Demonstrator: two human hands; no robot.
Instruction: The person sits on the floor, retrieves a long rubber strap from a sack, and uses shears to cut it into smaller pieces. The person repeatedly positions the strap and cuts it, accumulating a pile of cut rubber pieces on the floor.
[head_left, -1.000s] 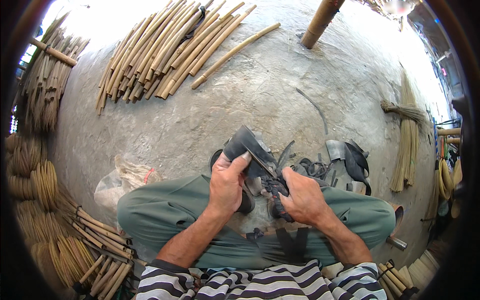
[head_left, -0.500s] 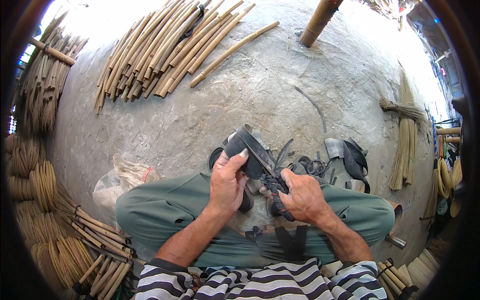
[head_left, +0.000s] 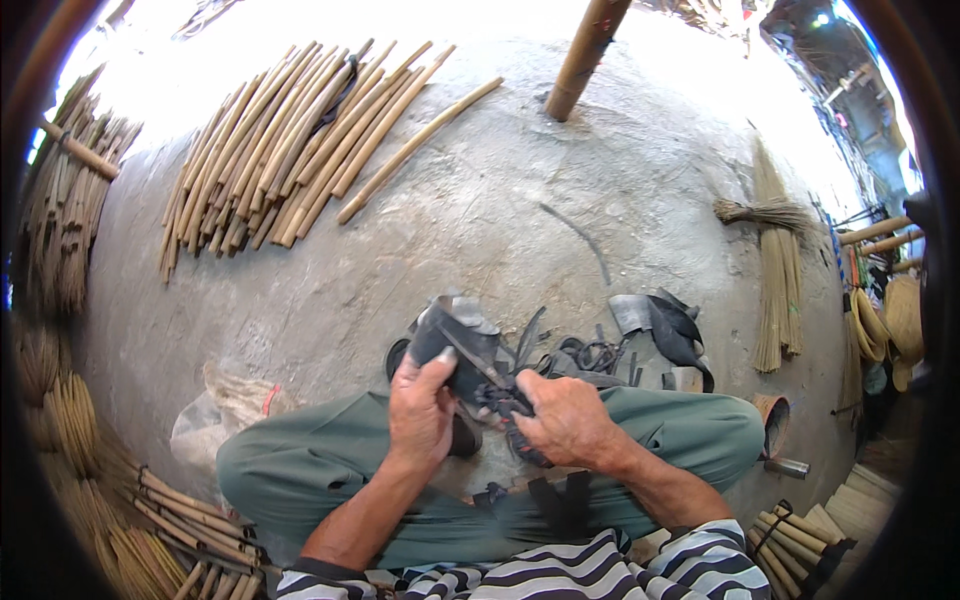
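My left hand (head_left: 420, 410) grips a piece of black rubber sheet (head_left: 436, 328), its thumb pressed on the upper face. Closed around the dark wrapped handle (head_left: 508, 402) of a knife is my right hand (head_left: 566, 417). The narrow knife blade (head_left: 482, 364) lies along the rubber, slanting up and left. Both hands are close together between my bent knees. My fingers hide part of the handle and the rubber's lower edge. Cut black rubber strips (head_left: 597, 354) lie on the ground just beyond my right hand.
A larger folded black rubber piece (head_left: 675, 328) lies to the right. Bamboo poles (head_left: 270, 150) are piled at far left, near an upright bamboo post (head_left: 588, 60). A tied straw bundle (head_left: 775, 270) lies right; a plastic bag (head_left: 235, 405) sits by my left knee.
The view has shifted, so the ground things sit lower and further left. Both hands still hold the rubber and knife; the rubber's raised, looped end now looks flatter.
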